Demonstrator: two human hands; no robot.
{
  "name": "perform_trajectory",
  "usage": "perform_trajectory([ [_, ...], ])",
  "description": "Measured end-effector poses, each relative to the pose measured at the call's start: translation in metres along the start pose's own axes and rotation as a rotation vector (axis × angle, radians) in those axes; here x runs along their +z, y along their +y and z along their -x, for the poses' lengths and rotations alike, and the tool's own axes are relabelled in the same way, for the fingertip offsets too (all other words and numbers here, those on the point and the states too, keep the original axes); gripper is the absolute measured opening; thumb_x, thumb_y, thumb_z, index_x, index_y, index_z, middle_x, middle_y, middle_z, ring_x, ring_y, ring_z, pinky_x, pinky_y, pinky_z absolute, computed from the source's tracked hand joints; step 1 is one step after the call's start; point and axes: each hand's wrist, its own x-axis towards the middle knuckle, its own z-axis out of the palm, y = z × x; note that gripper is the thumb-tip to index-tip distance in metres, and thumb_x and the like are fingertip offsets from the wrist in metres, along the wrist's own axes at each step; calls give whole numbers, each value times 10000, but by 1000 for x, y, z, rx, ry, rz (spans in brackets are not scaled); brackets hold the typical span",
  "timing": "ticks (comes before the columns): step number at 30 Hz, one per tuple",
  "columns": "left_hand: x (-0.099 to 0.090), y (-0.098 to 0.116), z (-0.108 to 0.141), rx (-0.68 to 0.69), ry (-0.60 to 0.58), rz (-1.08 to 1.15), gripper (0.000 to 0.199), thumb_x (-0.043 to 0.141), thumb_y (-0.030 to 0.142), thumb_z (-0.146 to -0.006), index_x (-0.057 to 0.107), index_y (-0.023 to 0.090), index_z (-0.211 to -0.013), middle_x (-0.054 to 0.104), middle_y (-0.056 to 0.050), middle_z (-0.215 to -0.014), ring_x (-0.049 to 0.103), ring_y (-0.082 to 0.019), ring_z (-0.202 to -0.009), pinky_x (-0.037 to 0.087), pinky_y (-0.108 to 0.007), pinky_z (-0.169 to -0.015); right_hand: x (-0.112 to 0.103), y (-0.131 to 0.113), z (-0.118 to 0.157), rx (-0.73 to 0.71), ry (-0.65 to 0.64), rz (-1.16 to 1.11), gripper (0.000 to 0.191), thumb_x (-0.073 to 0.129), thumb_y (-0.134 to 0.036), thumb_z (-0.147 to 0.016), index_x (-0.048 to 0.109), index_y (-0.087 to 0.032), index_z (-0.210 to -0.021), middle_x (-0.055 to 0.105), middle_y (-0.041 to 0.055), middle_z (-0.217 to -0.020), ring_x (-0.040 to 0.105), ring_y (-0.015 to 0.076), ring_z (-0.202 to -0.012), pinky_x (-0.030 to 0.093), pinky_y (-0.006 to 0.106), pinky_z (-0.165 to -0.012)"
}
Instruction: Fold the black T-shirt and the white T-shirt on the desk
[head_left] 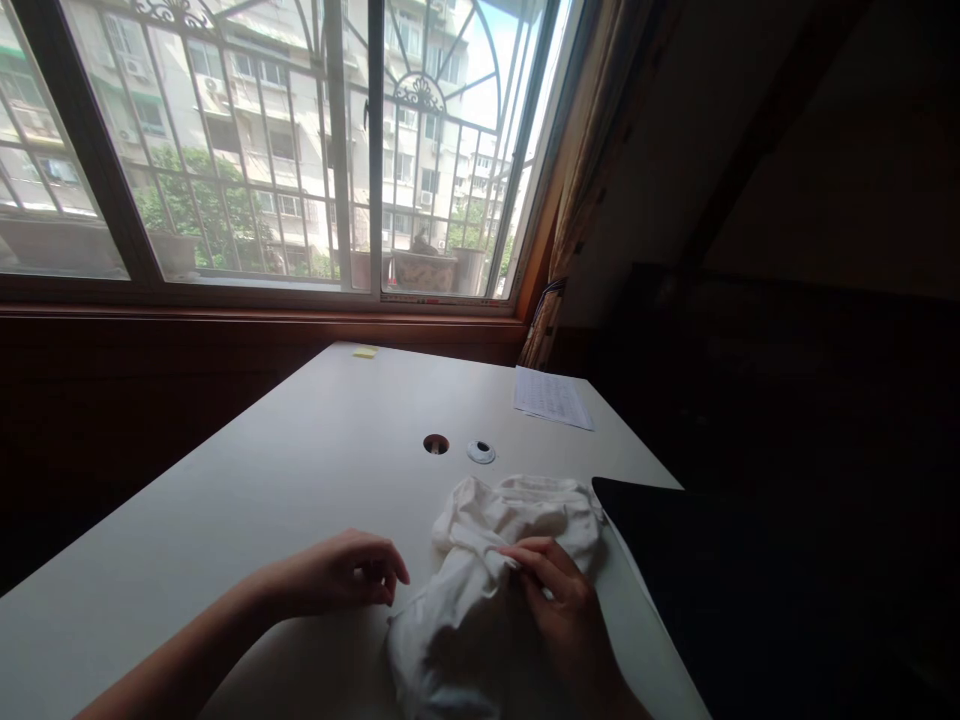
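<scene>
You have a white cloth (457,620) bunched on the counter (315,480), close in front of you and between your two hands. Your right hand (566,595) has a pinch grip on it: thumb and fingertips are closed together over a gathered ridge near the middle of the heap. Your left hand (349,573) is just beside the cloth on its left, fingers loosely curled with a gap between thumb and fingers, and you seem to hold nothing in it.

As far as shows, your work on the cloth looks to be at an early or middle point. What is done is that you have hold of it at one spot; no part lies smooth or squared, so all the straightening seems undone. How much is left beyond that, you can't tell from here.

The cloth looks soft, thin and plain, with deep creases running away from your pinch. One lobe spreads to the far right, and another bulges towards you and runs out of view at the bottom. Shadow fills the folds under your right hand, so its edges are hard to pick out and its full shape is unclear.
</scene>
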Motion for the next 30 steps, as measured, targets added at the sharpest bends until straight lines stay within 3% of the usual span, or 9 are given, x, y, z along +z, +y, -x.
perform_trajectory([
  [3, -4, 5, 2, 23, 7, -77, 239, 702, 326, -922, 724, 245, -1146, 719, -58, -987, 637, -173, -808, 506, -252, -679, -3, 1, 1, 3, 53, -21, 235, 545, -281, -999, 755, -280, -1105, 693, 63, -1075, 679, 221, -998, 569, 300, -847],
  [9, 12, 20, -1, 157, 7, -434, 431, 815, 360, -826, 695, 355, -1240, 662, -72, -1150, 555, -277, -1106, 517, -386, -953, -8, 10, 0, 122, 198, -25, 231, 566, -347, -985, 760, -276, -1086, 710, 61, -1128, 670, 248, -1064, 540, 381, -955],
  [12, 28, 21, -8, 201, 22, -502, 436, 815, 360, -820, 683, 347, -1236, 669, -71, -1140, 546, -282, -1079, 532, -383, -910, -9, 11, -1, 168, 214, -55, 247, 569, -372, -978, 761, -266, -1092, 707, 71, -1166, 660, 263, -1100, 521, 421, -1001],
  [15, 39, 15, -14, 249, 19, -510, 194, 710, 262, -895, 704, 306, -1084, 690, -54, -1029, 561, -249, -1001, 522, -355, -871, -7, 11, -2, 164, 181, -106, 254, 572, -379, -976, 767, -264, -1092, 703, 74, -1200, 648, 265, -1138, 507, 434, -1033],
  [20, 40, 4, -17, 310, 68, -535, 99, 587, 173, -913, 628, 246, -859, 643, -40, -820, 570, -204, -798, 490, -312, -721, -8, 12, -3, 169, 191, -136, 260, 587, -390, -958, 772, -271, -1097, 702, 69, -1231, 632, 278, -1169, 489, 455, -1056],
  [22, 32, 2, -16, 293, 186, -534, 112, 556, 152, -914, 608, 235, -860, 632, -40, -831, 578, -191, -773, 481, -293, -685, -13, 12, -3, 206, 263, -130, 272, 600, -413, -945, 769, -263, -1096, 706, 67, -1224, 621, 290, -1178, 464, 474, -1076],
  [24, 19, 1, -12, 274, 406, -531, 135, 524, 132, -933, 597, 226, -868, 619, -28, -841, 578, -165, -734, 476, -267, -659, -19, 9, -3, 256, 369, -117, 290, 611, -440, -935, 760, -256, -1102, 704, 62, -1217, 608, 301, -1186, 436, 486, -1090],
  [27, -7, 4, -1, 220, 929, -505, 96, 547, 162, -967, 601, 224, -917, 596, 7, -803, 586, -145, -693, 478, -251, -649, -23, 2, 1, 238, 553, -87, 275, 632, -438, -929, 749, -258, -1100, 690, 53, -1200, 606, 300, -1162, 437, 475, -1058],
  [30, -32, 11, 13, 164, 1359, -526, 41, 596, 259, -977, 612, 224, -960, 604, 2, -834, 614, -171, -752, 494, -279, -683, -21, -7, 7, 25, 592, -47, 177, 643, -322, -931, 753, -274, -1062, 654, 53, -1161, 619, 267, -1087, 493, 424, -953],
])
